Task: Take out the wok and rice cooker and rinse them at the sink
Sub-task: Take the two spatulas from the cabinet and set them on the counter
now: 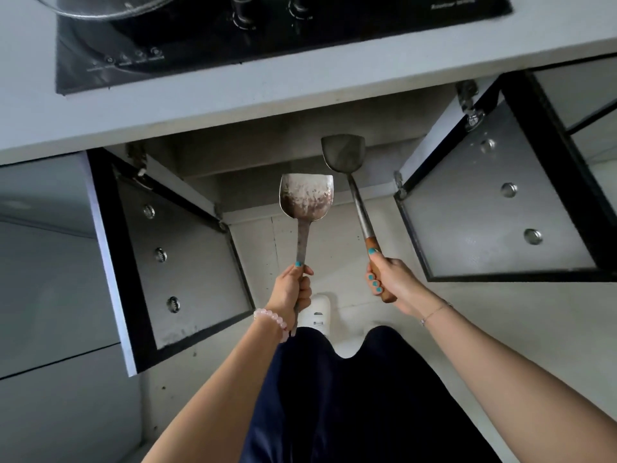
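**Head view, looking down over the front edge of a pale grey desk (233, 105).** The left hand (291, 290) holds a stained all-metal spatula (306, 197) upright, with its fingers (302, 282) curled tight round the lower end of the flat handle. The right hand (389, 279) holds a grey steel spatula with a brown wooden handle (344, 152), its fingers clamped round the wood.

Both blades point up and away from the body, well apart from each other. This is probably a way of lifting loose utensils clear of the cupboard so that the larger vessels can be reached.

Below the desk, the left black-framed cupboard door (177, 259) and the right black-framed cupboard door (494, 202) stand wide open, leaving the gap free for both arms. The cupboard interior (300, 145) is dim. Neither the wok nor the rice cooker can be seen in it, and the sink is out of frame, so the taking-out step appears not yet done.

A black glass hob (267, 38) lies on the desk. A clear glass lid (83, 8) shows at its far left corner — what it covers cannot be told. A pink bead bracelet (271, 324) circles the left wrist.
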A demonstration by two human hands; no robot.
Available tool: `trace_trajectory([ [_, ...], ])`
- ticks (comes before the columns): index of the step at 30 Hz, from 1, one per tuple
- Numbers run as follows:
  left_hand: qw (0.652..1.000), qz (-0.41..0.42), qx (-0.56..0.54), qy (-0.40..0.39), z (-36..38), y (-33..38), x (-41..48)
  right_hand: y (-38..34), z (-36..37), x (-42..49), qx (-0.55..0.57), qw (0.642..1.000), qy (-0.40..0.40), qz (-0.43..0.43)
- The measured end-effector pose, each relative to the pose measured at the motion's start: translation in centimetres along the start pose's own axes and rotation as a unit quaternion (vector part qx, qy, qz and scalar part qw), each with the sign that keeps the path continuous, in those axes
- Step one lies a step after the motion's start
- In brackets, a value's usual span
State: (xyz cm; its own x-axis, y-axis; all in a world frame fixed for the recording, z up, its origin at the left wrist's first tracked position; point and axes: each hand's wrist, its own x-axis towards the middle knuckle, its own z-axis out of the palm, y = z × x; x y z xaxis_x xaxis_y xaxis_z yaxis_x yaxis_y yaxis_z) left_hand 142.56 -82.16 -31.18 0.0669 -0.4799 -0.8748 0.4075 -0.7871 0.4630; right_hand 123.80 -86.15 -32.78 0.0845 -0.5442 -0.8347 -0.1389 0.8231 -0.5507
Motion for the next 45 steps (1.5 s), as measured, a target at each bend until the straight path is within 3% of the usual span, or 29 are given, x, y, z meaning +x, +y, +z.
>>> trace_trajectory([
  [9,0.996,0.083,0.000,0.028,1.6,-2.6,-6.7,0.1,-2.4,-6.5,0.008,0.999,-0.038,-0.023],
  [22,0.978,0.188,-0.064,0.059,7.8,-5.4,-13.0,2.1,-10.3,-14.1,-0.065,0.991,-0.061,-0.096],
  [32,0.962,0.250,-0.097,0.046,10.6,-3.3,-15.1,0.2,-11.6,-17.2,-0.072,0.983,-0.073,-0.149],
  [45,0.941,0.328,-0.054,0.063,9.6,1.2,-17.9,-5.1,-9.6,-19.2,-0.083,0.966,-0.055,-0.238],
])
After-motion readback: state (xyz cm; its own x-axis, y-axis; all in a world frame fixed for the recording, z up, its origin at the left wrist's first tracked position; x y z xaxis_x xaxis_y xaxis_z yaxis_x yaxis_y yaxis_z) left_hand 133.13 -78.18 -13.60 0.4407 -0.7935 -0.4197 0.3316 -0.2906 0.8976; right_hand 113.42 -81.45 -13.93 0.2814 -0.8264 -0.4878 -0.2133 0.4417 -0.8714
